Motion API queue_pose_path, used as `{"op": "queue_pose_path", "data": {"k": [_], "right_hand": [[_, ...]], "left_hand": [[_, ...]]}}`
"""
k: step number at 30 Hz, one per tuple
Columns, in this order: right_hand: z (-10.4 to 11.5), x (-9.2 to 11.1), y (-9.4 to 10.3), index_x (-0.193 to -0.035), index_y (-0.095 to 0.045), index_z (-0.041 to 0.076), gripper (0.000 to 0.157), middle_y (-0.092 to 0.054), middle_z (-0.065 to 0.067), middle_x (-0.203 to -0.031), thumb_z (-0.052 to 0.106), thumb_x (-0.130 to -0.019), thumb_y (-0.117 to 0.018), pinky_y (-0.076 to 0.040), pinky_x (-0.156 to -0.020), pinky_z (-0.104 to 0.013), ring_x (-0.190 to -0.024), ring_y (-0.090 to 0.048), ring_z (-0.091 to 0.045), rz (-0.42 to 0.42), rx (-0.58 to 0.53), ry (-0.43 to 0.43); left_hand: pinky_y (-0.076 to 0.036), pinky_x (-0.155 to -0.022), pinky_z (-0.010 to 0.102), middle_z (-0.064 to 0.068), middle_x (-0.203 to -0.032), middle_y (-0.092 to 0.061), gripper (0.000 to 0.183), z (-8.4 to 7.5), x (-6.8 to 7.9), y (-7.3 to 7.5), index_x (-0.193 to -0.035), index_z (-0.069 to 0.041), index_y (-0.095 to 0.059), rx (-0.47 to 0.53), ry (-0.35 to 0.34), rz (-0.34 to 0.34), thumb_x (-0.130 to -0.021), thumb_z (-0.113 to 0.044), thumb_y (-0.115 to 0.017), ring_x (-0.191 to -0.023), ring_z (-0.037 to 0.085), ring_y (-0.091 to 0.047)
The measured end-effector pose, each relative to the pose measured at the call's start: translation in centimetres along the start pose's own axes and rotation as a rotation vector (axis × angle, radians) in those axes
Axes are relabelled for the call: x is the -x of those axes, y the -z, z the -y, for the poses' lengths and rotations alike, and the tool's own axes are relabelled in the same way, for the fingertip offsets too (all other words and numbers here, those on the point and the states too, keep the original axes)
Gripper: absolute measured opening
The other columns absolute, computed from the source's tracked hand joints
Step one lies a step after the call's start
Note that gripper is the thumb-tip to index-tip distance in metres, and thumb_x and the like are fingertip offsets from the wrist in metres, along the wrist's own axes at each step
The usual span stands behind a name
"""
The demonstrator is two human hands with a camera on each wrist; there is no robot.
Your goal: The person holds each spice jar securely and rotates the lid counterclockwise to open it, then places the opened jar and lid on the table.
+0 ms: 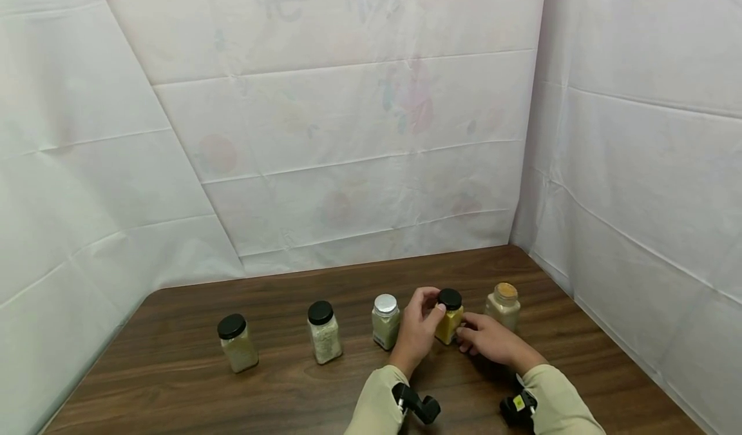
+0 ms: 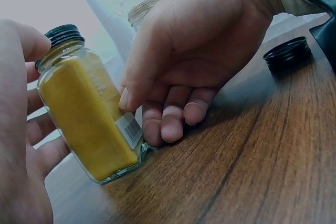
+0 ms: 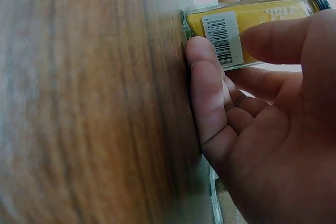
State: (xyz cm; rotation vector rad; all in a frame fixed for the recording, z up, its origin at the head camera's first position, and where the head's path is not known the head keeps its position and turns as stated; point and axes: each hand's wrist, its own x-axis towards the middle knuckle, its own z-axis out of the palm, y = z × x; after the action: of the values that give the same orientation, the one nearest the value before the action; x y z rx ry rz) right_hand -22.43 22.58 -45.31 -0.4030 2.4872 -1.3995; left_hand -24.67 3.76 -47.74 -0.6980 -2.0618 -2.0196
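A square glass spice jar of yellow powder (image 1: 449,324), with a black screw lid (image 1: 449,299), stands upright on the wooden table between both hands. My left hand (image 1: 418,325) grips it from the left, its thumb against the lid and its fingers reaching round behind. From the right, my right hand (image 1: 493,339) pinches the jar's lower side between thumb and forefinger, beside a barcode label (image 3: 222,38). The other right fingers (image 2: 171,121) curl down at the tabletop. In the left wrist view a loose black lid (image 2: 287,55) lies behind the right hand.
Right of the hands stands a lidless jar (image 1: 503,307) with a tan top. To the left are a silver-topped jar (image 1: 386,322), a black-lidded jar of pale grains (image 1: 326,339) and another black-lidded jar (image 1: 239,348). White cloth (image 1: 371,132) hangs behind the table (image 1: 278,403) and along its sides.
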Motion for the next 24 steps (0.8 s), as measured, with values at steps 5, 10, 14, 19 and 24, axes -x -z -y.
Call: {"op": "queue_pose_path", "data": {"k": [5,10,14,19,24], "right_hand": [[0.0,0.0,0.0,-0.125,-0.056,-0.006,0.03,-0.063,-0.009,-0.095,0.016,-0.105,-0.051,-0.054,-0.071,-0.041,-0.083,-0.065,-0.023,0.0,0.003,0.0],[0.01,0.01,0.0,-0.124,-0.057,-0.005,0.029,-0.063,-0.009,-0.095,0.016,-0.105,-0.051,-0.054,-0.071,-0.041,-0.083,-0.065,-0.023,-0.001,0.012,0.001],[0.03,-0.02,-0.02,-0.124,-0.057,-0.005,0.029,-0.063,-0.009,-0.095,0.016,-0.105,-0.05,-0.054,-0.071,-0.041,-0.083,-0.065,-0.023,0.002,0.016,0.002],[0.04,-0.01,-0.02,-0.125,-0.056,-0.006,0.03,-0.063,-0.009,-0.096,0.016,-0.105,-0.051,-0.054,-0.071,-0.041,-0.083,-0.065,-0.023,0.004,0.016,0.009],[-0.02,0.02,-0.01,-0.124,-0.056,-0.006,0.03,-0.063,-0.009,-0.095,0.015,-0.104,-0.051,-0.054,-0.071,-0.04,-0.083,-0.065,-0.023,0.008,0.02,0.015]], "left_hand": [[-0.047,-0.097,0.032,0.003,-0.125,-0.064,0.036,-0.11,0.06,0.04,-0.134,-0.013,-0.059,-0.017,0.005,0.024,-0.099,-0.021,-0.06,-0.114,0.017,-0.061],[-0.049,-0.096,0.031,0.004,-0.13,-0.061,0.04,-0.03,0.04,0.06,-0.14,-0.017,-0.057,-0.053,-0.005,0.042,-0.101,-0.025,-0.059,-0.115,0.018,-0.061],[-0.049,-0.096,0.032,0.004,-0.128,-0.058,0.043,0.07,0.03,0.12,-0.144,-0.018,-0.055,-0.081,-0.015,0.056,-0.102,-0.029,-0.058,-0.116,0.018,-0.06],[-0.049,-0.096,0.033,0.004,-0.124,-0.058,0.044,0.03,-0.03,-0.04,-0.145,-0.019,-0.055,-0.089,-0.031,0.066,-0.101,-0.029,-0.058,-0.115,0.017,-0.06],[-0.049,-0.094,0.033,0.002,-0.124,-0.058,0.042,-0.21,0.04,-0.21,-0.14,-0.019,-0.058,-0.066,-0.015,0.056,-0.099,-0.027,-0.062,-0.113,0.017,-0.059]]}}
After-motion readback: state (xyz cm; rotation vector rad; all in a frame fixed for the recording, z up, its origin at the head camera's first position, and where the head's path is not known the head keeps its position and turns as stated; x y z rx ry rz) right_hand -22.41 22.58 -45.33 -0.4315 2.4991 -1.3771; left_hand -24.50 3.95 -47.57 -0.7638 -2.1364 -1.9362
